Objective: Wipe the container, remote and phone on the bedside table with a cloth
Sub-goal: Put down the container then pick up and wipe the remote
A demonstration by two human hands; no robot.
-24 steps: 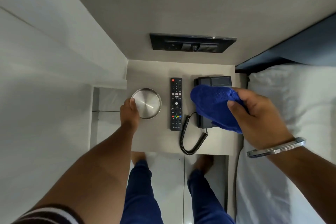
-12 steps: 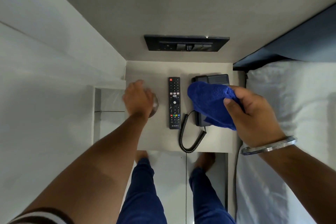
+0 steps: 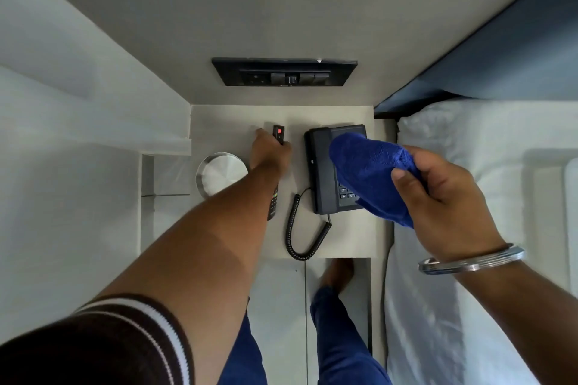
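Observation:
A round steel container (image 3: 220,172) sits at the left of the bedside table (image 3: 219,122). My left hand (image 3: 269,151) lies over the black remote (image 3: 277,134), fingers wrapped around its upper part; only the remote's red-button top and lower end show. A black corded phone (image 3: 319,172) stands at the right, its coiled cord (image 3: 297,228) looping toward the front edge. My right hand (image 3: 444,200) holds a bunched blue cloth (image 3: 369,178) just above the phone's keypad, hiding much of it.
A black switch panel (image 3: 284,71) is set in the wall behind the table. A white bed (image 3: 488,197) runs along the right side. Walls close in on the left. My legs in blue trousers (image 3: 341,334) stand on the tiled floor below.
My left hand left the steel container and moved right onto the remote. The right hand with the cloth stayed over the phone, shifting slightly.

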